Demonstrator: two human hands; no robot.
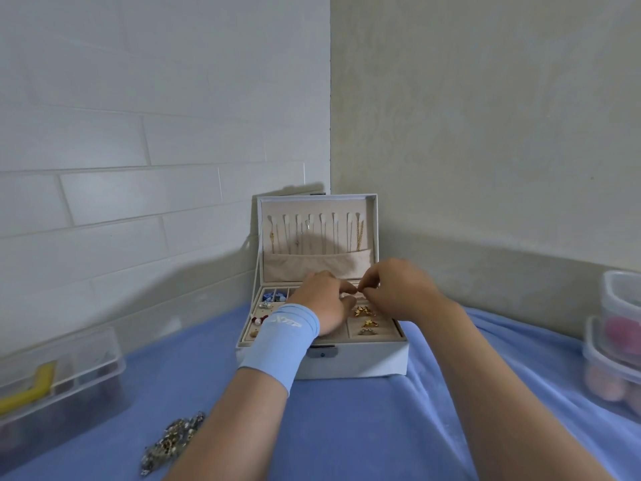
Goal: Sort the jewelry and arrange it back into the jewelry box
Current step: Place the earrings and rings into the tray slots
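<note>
A white jewelry box stands open on the blue cloth, its lid upright with thin necklaces hanging inside. Its beige tray holds blue pieces at the left and gold pieces at the right. My left hand, with a light blue wristband, and my right hand meet over the tray's back row. Their fingertips pinch something tiny between them; the piece itself is too small to make out. A heap of loose metal jewelry lies on the cloth at the lower left.
A clear plastic organiser with a yellow handle sits at the left edge. Stacked clear containers with pink and orange contents stand at the right edge. Walls close in right behind the box.
</note>
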